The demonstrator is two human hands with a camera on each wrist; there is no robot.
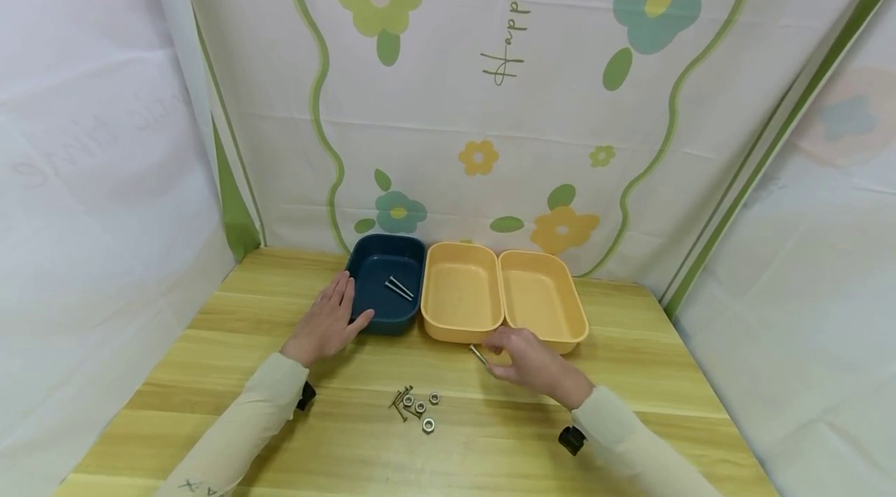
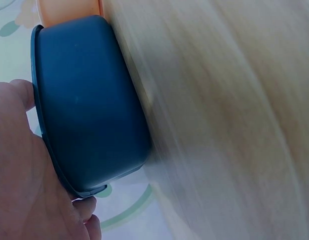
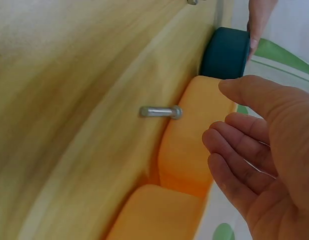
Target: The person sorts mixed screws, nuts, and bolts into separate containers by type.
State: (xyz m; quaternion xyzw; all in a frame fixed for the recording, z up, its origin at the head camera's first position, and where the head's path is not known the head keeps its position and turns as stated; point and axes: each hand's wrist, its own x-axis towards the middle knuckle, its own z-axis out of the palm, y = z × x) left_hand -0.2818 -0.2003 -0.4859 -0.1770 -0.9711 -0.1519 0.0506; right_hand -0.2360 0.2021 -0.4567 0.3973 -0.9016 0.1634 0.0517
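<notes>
While right fingers [image 3: 239,147] hover near a bolt [image 3: 160,112], the backdrop [image 1: 434,92] reads "Happy".

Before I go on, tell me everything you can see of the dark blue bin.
The dark blue bin is a smooth, plastic-looking, open-topped rectangular container with rounded corners and a slim rim. It stands upright on the wood-grain table, just left of the middle yellow bin; whether they touch is unclear. Two silver bolts lie inside, right of centre. The left hand touches its rim at the left side and near corner.
</notes>
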